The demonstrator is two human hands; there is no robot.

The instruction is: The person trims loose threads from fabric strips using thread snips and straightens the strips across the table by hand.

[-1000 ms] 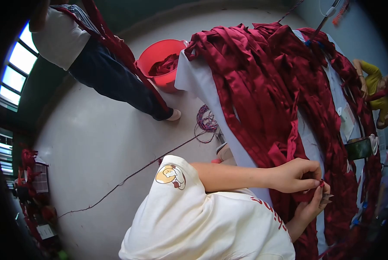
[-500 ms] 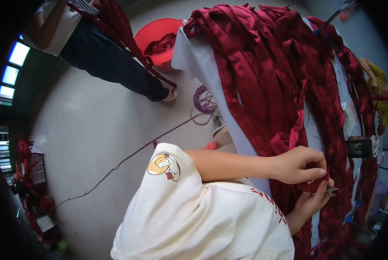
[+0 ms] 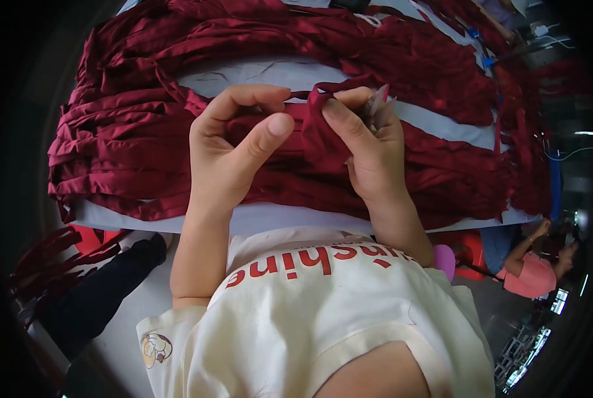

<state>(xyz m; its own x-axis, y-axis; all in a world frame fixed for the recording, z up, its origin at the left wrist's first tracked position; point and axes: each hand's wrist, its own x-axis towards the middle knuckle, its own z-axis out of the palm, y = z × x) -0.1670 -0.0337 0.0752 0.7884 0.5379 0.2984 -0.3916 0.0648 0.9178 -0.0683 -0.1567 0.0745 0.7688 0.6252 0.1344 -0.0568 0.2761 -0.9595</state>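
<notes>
My left hand (image 3: 237, 142) is raised over the table, thumb and forefinger curved and apart. Its forefinger tip is close to a thin edge of dark red cloth; whether they touch I cannot tell. In my right hand (image 3: 372, 139), the thumb presses a folded dark red fabric strip (image 3: 321, 132) against the fingers. Pointed metal blades, which look like thread snips (image 3: 380, 103), stick out from behind the fingers of that same hand. Their handle is hidden. Below both hands, long dark red fabric strips (image 3: 117, 159) lie heaped in rows.
A white table surface (image 3: 270, 215) shows along the near edge and between the rows. At lower left is a person's dark trouser leg (image 3: 111, 285), with red cloth beside it. A person in a pink top (image 3: 532, 275) is at right. Cables (image 3: 561, 156) hang at far right.
My view has swung from the floor at the left to the table in front. My hands have separated: the left has let go of the strip, while the right still has it.
</notes>
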